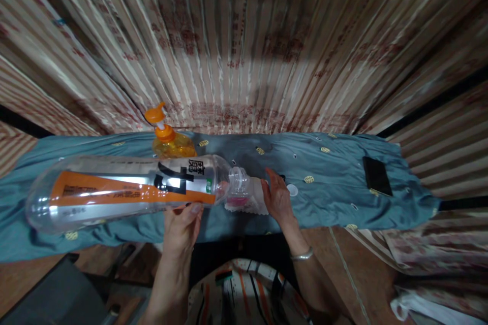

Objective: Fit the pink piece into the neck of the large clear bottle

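A large clear plastic bottle (133, 188) with an orange and silver label lies on its side above the table, its neck pointing right. My left hand (182, 223) grips it from below, thumb along the label's lower edge. By the bottle's mouth is a white cloth with a scalloped edge (257, 198); something pink (237, 201) shows under the neck, its kind unclear. My right hand (279, 198) is beside the cloth, fingers stretched and apart; I cannot tell whether its thumb touches the cloth. Just right of it lies a small white disc (292, 190).
An orange pump bottle (173, 143) with yellow liquid stands behind the large bottle. A flat black object (376, 176) lies at the right on the teal tablecloth (331, 203). Patterned curtains (244, 51) hang close behind the table. A dark grey seat (53, 292) is at lower left.
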`<state>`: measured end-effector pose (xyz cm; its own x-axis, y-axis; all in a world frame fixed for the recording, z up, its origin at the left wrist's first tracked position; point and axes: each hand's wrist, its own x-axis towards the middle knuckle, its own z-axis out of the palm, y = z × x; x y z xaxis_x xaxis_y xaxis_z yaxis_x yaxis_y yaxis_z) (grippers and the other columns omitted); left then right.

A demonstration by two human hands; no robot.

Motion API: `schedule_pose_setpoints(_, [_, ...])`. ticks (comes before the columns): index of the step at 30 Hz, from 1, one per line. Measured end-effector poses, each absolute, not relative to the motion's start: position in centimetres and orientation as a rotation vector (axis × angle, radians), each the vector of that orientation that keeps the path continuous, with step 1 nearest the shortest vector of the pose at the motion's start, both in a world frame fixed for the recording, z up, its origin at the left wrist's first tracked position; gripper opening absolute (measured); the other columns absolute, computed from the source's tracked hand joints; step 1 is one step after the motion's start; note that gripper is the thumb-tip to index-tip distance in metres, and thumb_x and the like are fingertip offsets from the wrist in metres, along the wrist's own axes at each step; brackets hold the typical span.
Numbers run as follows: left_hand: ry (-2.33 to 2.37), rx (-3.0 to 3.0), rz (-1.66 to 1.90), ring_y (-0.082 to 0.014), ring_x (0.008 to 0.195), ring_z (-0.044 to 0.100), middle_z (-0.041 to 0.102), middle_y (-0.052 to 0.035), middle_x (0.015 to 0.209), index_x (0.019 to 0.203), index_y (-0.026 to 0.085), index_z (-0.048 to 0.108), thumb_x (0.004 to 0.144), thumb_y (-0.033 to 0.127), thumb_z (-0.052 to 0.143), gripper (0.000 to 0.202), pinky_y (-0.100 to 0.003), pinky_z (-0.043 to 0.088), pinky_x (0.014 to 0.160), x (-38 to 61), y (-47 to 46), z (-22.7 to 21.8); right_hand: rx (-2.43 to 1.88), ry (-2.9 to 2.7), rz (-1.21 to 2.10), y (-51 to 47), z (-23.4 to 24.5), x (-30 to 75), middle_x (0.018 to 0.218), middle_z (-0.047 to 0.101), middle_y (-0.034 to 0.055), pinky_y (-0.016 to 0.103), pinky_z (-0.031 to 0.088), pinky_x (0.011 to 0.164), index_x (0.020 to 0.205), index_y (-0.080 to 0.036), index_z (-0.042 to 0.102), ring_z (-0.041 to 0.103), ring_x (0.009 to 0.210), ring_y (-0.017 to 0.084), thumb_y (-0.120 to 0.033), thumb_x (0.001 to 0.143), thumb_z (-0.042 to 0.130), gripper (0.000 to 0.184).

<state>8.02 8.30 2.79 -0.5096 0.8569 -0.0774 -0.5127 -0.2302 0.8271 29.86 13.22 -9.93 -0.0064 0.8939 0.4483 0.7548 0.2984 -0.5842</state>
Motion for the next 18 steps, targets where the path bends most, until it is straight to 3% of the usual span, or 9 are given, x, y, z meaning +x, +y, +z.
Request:
schedule_pose_setpoints(7, [1.053, 0.508, 1.857, -0.0165, 0.058, 0.064, 0.068, 0.0035, 0.066, 0.078, 0.026, 0.071, 0.033, 0.036, 0.1, 0.055, -0.038, 0.062, 0.07, 7.8, 8.3, 2.4, -1.3, -1.625, 0.596, 8.9, -10.9, 27.1, 0.144, 0.059, 0.0158, 0.051, 0.05, 0.108, 0.15, -0.02, 0.042, 0.059, 0.129, 0.03, -0.05, 0.103, 0.044, 0.057])
schedule_pose_setpoints(13, [1.047, 0.524, 1.861, -0.0172, 0.057, 0.065, 0.075, -0.0002, 0.081, 0.1, 0.029, 0.074, 0.034, 0.038, 0.099, 0.071, -0.038, 0.062, 0.066, 7.9, 8.3, 2.3, -1.232, -1.61, 0.72, 7.7, -11.9, 25.2, 0.157, 0.044, 0.0166, 0.055, 0.041, 0.117, 0.159, -0.022, 0.022, 0.045, 0.144, 0.036, -0.061, 0.086, 0.07, 0.095])
schedule_pose_setpoints(18, [1.024, 0.532, 1.86, -0.0148, 0.05, 0.061, 0.072, 0.003, 0.073, 0.099, 0.029, 0.075, 0.032, 0.037, 0.099, 0.071, -0.036, 0.062, 0.064, 7.9, 8.5, 2.4, -1.334, -1.554, 0.788, 8.6, -12.1, 23.8, 0.153, 0.048, 0.019, 0.055, 0.043, 0.116, 0.159, -0.021, 0.02, 0.048, 0.141, 0.037, -0.058, 0.069, 0.087, 0.119])
